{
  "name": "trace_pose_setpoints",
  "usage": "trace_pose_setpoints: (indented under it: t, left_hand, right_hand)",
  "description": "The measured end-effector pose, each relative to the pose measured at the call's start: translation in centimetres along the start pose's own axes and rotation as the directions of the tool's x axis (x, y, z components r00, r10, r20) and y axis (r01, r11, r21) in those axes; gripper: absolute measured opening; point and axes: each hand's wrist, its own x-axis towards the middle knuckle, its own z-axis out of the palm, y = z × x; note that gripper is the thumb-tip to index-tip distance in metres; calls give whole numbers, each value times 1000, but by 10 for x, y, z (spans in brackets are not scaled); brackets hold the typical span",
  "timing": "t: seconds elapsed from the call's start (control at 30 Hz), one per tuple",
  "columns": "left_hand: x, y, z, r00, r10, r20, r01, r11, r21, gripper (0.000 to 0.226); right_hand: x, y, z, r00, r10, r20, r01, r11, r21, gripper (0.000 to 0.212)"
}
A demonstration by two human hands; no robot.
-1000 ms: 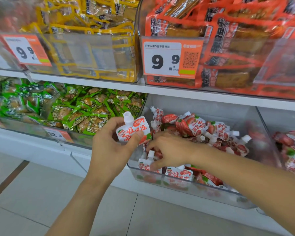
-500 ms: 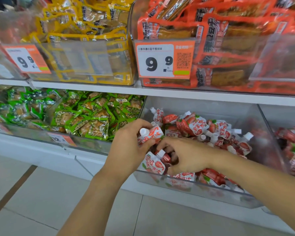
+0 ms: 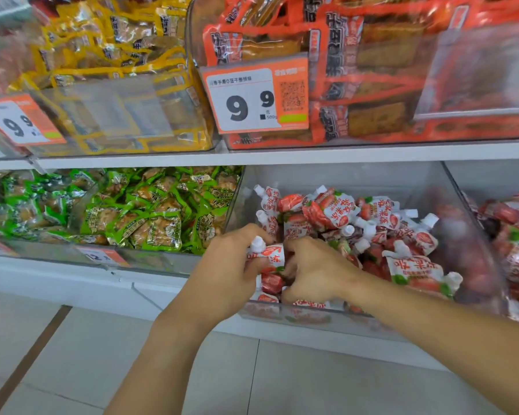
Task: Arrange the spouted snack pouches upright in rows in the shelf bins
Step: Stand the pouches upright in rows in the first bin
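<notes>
Since a moment ago, my left hand (image 3: 222,274) has come down with the white and red spouted snack pouch (image 3: 267,253), from up in the air to the front left corner of the clear plastic shelf bin (image 3: 312,320). My left fingers are curled round the pouch, and its white cap points up and left. My right hand (image 3: 315,271) is right beside it, touching the same pouch. Its fingers are bent down among the pouches at the front of the bin, but I cannot tell if they hold one.

Behind my hands lies a messy heap of red and white spouted pouches (image 3: 357,217), lying every which way. The next bin to the left holds green snack packets (image 3: 150,211). An orange and white price tag (image 3: 255,97) hangs on the shelf above.
</notes>
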Motion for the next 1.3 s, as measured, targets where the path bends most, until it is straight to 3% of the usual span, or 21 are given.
trace_pose_setpoints:
  t: [0.13,0.27,0.33,0.53,0.67,0.73,0.87,0.93,1.07,1.2,1.3]
  left_hand:
    - [3,-7,3,993,-49,105,43,998,56,21]
    - [5,-11,0,988,-66,137,64,998,19,23]
    - [5,-13,0,988,-63,142,65,998,-6,23]
    - [-2,-10,4,991,-100,84,98,995,35,40]
    - [-16,-12,-5,997,-64,-32,64,998,18,30]
    - [-22,-14,-10,997,-55,-47,54,998,-23,30]
    - [-26,-16,-3,998,-50,36,50,999,-7,23]
    - [-25,-16,2,996,-15,88,17,1000,-17,19]
    - [-16,-14,15,985,13,172,-13,1000,-5,15]
    - [-11,-12,25,964,33,263,-41,999,25,27]
    - [-19,-12,16,981,73,182,-77,997,15,30]
  right_hand:
    - [4,1,-6,988,-44,151,48,999,-24,34]
    - [6,9,-9,983,-138,120,129,988,81,41]
    - [6,10,-8,986,-148,81,149,989,-10,33]
    - [17,-3,-14,981,0,194,43,976,-215,35]
    - [15,-2,-14,995,-15,95,31,986,-166,20]
    - [11,1,-16,1000,-11,1,11,991,-131,25]
    - [2,-1,-39,965,-50,-257,82,990,113,24]
    - [0,-3,-47,937,-108,-334,156,981,118,26]
    - [3,-4,-40,921,-147,-361,184,980,71,31]
    - [4,-3,-26,912,-238,-334,277,958,73,14]
    - [6,1,-25,932,-262,-252,289,954,75,19]
